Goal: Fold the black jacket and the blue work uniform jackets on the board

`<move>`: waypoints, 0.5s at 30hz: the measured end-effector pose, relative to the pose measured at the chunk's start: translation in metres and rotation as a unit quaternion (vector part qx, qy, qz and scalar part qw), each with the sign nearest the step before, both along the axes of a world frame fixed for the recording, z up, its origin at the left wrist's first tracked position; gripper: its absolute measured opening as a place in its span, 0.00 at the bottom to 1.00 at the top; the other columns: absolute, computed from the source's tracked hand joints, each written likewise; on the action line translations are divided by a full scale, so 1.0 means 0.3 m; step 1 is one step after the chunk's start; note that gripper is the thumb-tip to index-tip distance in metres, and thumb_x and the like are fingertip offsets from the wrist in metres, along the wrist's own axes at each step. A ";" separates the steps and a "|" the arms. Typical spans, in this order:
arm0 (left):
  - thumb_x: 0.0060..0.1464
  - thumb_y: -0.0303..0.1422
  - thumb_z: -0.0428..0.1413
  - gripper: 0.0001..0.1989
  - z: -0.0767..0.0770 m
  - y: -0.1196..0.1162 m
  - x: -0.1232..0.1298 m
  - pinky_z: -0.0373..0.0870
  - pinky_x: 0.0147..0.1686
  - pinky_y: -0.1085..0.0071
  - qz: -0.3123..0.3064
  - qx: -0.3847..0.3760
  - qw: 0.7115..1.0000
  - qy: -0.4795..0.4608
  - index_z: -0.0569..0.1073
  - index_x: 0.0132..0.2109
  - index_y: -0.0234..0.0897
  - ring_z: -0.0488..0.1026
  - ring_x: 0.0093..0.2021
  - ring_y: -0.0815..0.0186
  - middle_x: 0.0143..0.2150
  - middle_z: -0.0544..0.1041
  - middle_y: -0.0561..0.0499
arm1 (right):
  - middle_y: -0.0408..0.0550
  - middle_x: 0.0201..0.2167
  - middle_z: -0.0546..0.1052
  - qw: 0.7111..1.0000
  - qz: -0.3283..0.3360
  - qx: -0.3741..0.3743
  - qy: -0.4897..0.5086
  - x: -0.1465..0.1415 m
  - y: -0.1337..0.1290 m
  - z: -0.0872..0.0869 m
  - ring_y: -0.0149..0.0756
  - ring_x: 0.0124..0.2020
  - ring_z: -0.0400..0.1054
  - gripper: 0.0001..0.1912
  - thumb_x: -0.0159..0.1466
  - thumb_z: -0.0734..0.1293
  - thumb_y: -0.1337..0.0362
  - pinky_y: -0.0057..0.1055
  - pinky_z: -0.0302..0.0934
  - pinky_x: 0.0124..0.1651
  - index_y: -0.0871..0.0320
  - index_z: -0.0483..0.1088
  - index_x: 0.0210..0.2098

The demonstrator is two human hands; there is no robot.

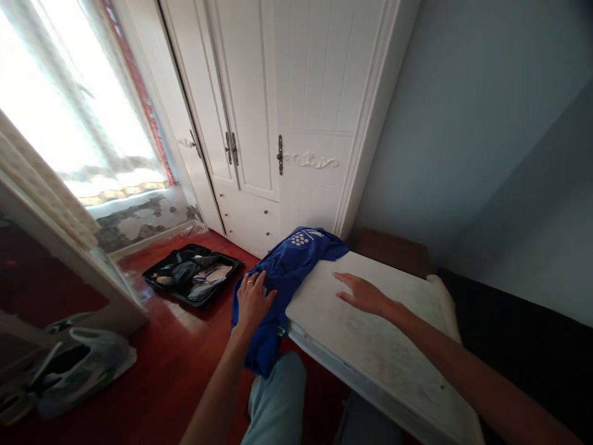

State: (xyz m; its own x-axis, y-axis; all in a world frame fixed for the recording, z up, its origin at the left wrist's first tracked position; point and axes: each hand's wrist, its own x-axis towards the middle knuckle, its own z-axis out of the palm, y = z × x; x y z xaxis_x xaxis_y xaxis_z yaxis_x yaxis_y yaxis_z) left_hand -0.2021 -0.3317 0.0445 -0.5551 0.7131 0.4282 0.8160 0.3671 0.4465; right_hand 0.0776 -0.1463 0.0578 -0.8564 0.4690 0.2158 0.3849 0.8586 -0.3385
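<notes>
A blue garment with white printing lies over the far left edge of a white, stained board-like top, and part of it hangs down the side. On its left part rests my left hand, fingers spread, with a ring on one finger. My right hand is held over the white top, to the right of the garment and apart from it. Its fingers are stretched out and it holds nothing. The garment's lower end droops beside my knee.
An open black suitcase with folded clothes sits on the red floor. A white wardrobe stands behind. A plastic bag lies at the lower left. Past the white top are a brown box-like piece and a dark surface.
</notes>
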 end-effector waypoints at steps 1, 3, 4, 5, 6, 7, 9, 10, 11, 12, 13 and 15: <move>0.54 0.36 0.59 0.19 0.005 -0.004 -0.024 0.64 0.55 0.52 -0.011 -0.017 1.000 0.000 0.76 0.53 0.36 0.68 0.57 0.47 0.53 0.76 0.40 | 0.56 0.62 0.68 1.000 0.010 -0.001 0.012 -0.084 -0.012 0.007 0.46 0.62 0.63 0.30 0.64 0.63 0.60 0.47 0.58 0.64 0.57 0.62 0.65; 0.56 0.33 0.57 0.11 0.022 -0.006 -0.043 0.66 0.51 0.57 -0.031 -0.009 0.999 -0.008 0.80 0.44 0.38 0.72 0.49 0.52 0.45 0.79 0.43 | 0.58 0.65 0.63 0.999 0.005 -0.003 0.036 -0.258 -0.028 0.019 0.44 0.62 0.63 0.32 0.63 0.63 0.63 0.43 0.61 0.62 0.59 0.58 0.66; 0.56 0.31 0.56 0.09 0.033 -0.005 -0.040 0.66 0.49 0.59 -0.040 0.010 0.999 -0.013 0.80 0.41 0.39 0.73 0.46 0.55 0.42 0.79 0.45 | 0.58 0.66 0.61 0.999 -0.010 -0.005 0.048 -0.343 -0.031 0.024 0.42 0.61 0.64 0.33 0.62 0.62 0.67 0.40 0.62 0.61 0.61 0.57 0.67; 0.56 0.29 0.56 0.08 0.046 -0.005 -0.028 0.66 0.48 0.61 -0.050 0.033 0.998 -0.016 0.80 0.38 0.39 0.73 0.44 0.56 0.39 0.80 0.46 | 0.59 0.66 0.61 0.997 -0.029 -0.001 0.066 -0.426 -0.029 0.029 0.41 0.62 0.62 0.33 0.62 0.60 0.71 0.38 0.61 0.62 0.63 0.57 0.66; 0.56 0.27 0.55 0.08 0.059 -0.006 -0.010 0.66 0.46 0.62 -0.064 0.055 0.996 -0.017 0.80 0.36 0.39 0.73 0.42 0.58 0.38 0.79 0.47 | 0.59 0.65 0.62 0.995 -0.051 0.004 0.082 -0.502 -0.023 0.036 0.39 0.64 0.60 0.32 0.61 0.59 0.73 0.37 0.58 0.64 0.64 0.58 0.66; 0.55 0.25 0.55 0.09 0.070 -0.008 0.014 0.65 0.45 0.62 -0.085 0.074 0.993 -0.014 0.80 0.35 0.39 0.73 0.41 0.59 0.36 0.79 0.48 | 0.59 0.65 0.63 0.993 -0.078 0.008 0.094 -0.572 -0.014 0.045 0.38 0.65 0.58 0.32 0.60 0.58 0.74 0.36 0.55 0.66 0.64 0.59 0.65; 0.55 0.22 0.53 0.11 0.079 -0.022 0.079 0.63 0.43 0.64 -0.139 0.097 0.986 -0.002 0.79 0.34 0.39 0.72 0.39 0.61 0.34 0.78 0.49 | 0.59 0.63 0.64 0.986 -0.139 0.005 0.087 -0.688 0.013 0.069 0.39 0.65 0.57 0.30 0.63 0.59 0.71 0.36 0.53 0.66 0.64 0.60 0.64; 0.56 0.21 0.53 0.12 0.076 -0.033 0.116 0.63 0.42 0.64 -0.163 0.104 0.981 0.005 0.78 0.34 0.39 0.72 0.38 0.62 0.34 0.77 0.49 | 0.60 0.63 0.65 0.984 -0.164 -0.004 0.062 -0.732 0.027 0.084 0.42 0.64 0.59 0.29 0.64 0.61 0.67 0.37 0.54 0.64 0.64 0.60 0.64; 0.56 0.21 0.52 0.12 0.068 -0.046 0.154 0.63 0.41 0.65 -0.183 0.110 0.977 0.014 0.78 0.35 0.39 0.72 0.37 0.63 0.33 0.77 0.49 | 0.61 0.62 0.66 0.983 -0.180 -0.020 0.023 -0.769 0.038 0.098 0.44 0.62 0.61 0.29 0.64 0.63 0.62 0.37 0.57 0.62 0.64 0.61 0.63; 0.56 0.21 0.51 0.12 0.055 -0.059 0.192 0.62 0.40 0.65 -0.197 0.114 0.974 0.023 0.78 0.35 0.39 0.71 0.36 0.64 0.33 0.76 0.49 | 0.62 0.60 0.68 0.981 -0.191 -0.040 -0.021 -0.799 0.045 0.109 0.47 0.60 0.63 0.30 0.62 0.66 0.58 0.38 0.59 0.60 0.64 0.64 0.61; 0.57 0.20 0.51 0.13 0.040 -0.072 0.226 0.62 0.39 0.66 -0.205 0.116 0.971 0.032 0.77 0.34 0.39 0.71 0.36 0.64 0.33 0.76 0.49 | 0.63 0.58 0.70 0.976 -0.199 -0.059 -0.063 -0.822 0.047 0.116 0.50 0.59 0.65 0.31 0.59 0.69 0.54 0.38 0.60 0.58 0.63 0.67 0.58; 0.58 0.21 0.51 0.12 0.005 -0.092 0.284 0.63 0.37 0.66 -0.211 0.108 0.970 0.046 0.76 0.33 0.38 0.70 0.35 0.64 0.31 0.74 0.49 | 0.64 0.55 0.73 0.966 -0.216 -0.088 -0.110 -0.855 0.035 0.114 0.54 0.56 0.67 0.29 0.53 0.74 0.53 0.40 0.60 0.56 0.62 0.73 0.50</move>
